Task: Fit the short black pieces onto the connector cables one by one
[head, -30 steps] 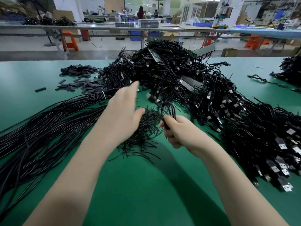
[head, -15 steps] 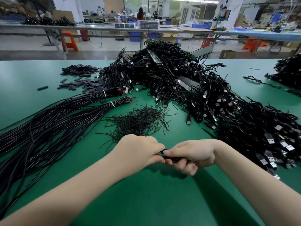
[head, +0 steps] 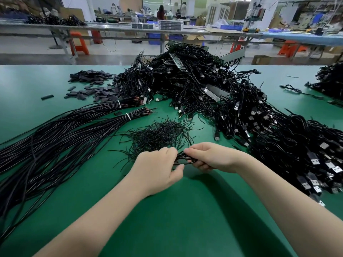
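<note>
Green mat (head: 185,219) is lying under both hands. Right hand (head: 213,158) is curling round a few thin black cables (head: 182,158), and left hand (head: 157,169) is pinching their near ends, thumb under, fingers over (whether a short piece sits there, I cannot tell). Just beyond the grip a loose tangle (head: 157,134) of thin black strands is resting. Far left of it, flat black pieces (head: 89,84) are lying scattered. Right of the grip, the USB cable heap (head: 241,115) is spreading wide; left, tied bundles (head: 55,134) are stretching away.
</note>
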`<action>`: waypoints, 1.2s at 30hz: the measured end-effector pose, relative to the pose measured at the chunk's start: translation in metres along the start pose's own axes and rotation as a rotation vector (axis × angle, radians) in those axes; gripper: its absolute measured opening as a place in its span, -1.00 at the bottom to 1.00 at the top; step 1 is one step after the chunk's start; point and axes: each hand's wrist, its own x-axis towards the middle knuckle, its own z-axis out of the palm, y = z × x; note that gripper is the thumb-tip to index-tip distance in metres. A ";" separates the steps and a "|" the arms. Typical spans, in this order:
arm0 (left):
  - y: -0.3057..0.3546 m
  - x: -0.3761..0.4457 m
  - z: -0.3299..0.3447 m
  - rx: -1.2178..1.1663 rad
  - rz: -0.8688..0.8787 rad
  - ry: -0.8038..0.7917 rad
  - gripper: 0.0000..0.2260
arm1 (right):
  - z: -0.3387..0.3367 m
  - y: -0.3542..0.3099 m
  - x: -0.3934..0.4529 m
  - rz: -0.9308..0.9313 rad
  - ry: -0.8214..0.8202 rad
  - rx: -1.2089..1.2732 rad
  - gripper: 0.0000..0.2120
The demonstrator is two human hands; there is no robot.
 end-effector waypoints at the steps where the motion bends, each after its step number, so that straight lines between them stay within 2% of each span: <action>1: -0.001 -0.002 0.001 -0.009 0.016 0.026 -0.56 | -0.001 0.002 0.001 0.005 -0.038 0.032 -0.70; 3: -0.003 -0.006 0.005 -0.030 0.035 0.079 -0.56 | -0.004 0.003 0.005 0.010 -0.077 0.114 -0.67; 4: -0.004 -0.007 0.006 -0.058 0.026 0.133 -0.60 | -0.006 0.002 0.008 0.001 -0.026 0.158 -0.63; 5: -0.006 -0.007 0.007 -0.123 -0.018 0.170 -0.64 | -0.009 0.001 0.011 -0.015 0.098 0.205 -0.58; 7: -0.010 -0.005 0.010 -0.282 -0.132 0.231 -0.70 | -0.016 0.000 0.018 -0.056 0.496 0.198 -0.54; 9: -0.013 -0.003 0.013 -0.379 -0.217 0.295 -0.70 | -0.020 0.005 0.028 -0.010 0.861 -0.139 -0.50; 10: -0.014 -0.002 0.014 -0.404 -0.243 0.323 -0.69 | -0.018 0.007 0.034 0.058 0.924 -0.342 -0.46; 11: -0.015 -0.002 0.014 -0.426 -0.268 0.341 -0.69 | -0.014 0.009 0.039 0.126 0.930 -0.479 -0.45; 13: -0.017 -0.001 0.016 -0.462 -0.297 0.359 -0.71 | -0.002 0.007 0.047 0.213 0.933 -0.581 -0.53; 16: -0.021 -0.002 0.021 -0.522 -0.333 0.375 -0.79 | 0.008 0.001 0.055 0.228 0.985 -0.573 -0.75; 18: -0.023 -0.002 0.023 -0.536 -0.350 0.376 -0.79 | 0.009 -0.002 0.058 0.232 1.009 -0.546 -0.82; 23: -0.023 -0.002 0.023 -0.558 -0.381 0.338 -0.76 | 0.009 -0.010 0.065 0.300 0.954 -0.733 -0.85; 25: -0.021 -0.005 0.019 -0.547 -0.372 0.353 -0.76 | 0.008 -0.013 0.066 0.320 0.891 -0.790 -0.72; 27: -0.019 -0.006 0.013 -0.554 -0.366 0.373 -0.78 | 0.006 -0.015 0.066 0.329 0.796 -0.770 -0.69; 31: -0.019 0.003 -0.001 -0.741 -0.489 0.408 -0.74 | 0.003 -0.012 0.063 0.238 0.767 -0.679 -0.68; 34: -0.008 0.014 -0.003 -0.854 -0.584 0.445 -0.73 | 0.004 -0.011 0.059 0.133 0.808 -0.645 -0.84; 36: 0.004 0.015 0.003 -0.867 -0.608 0.434 -0.75 | 0.006 -0.009 0.055 0.055 0.819 -0.605 -0.80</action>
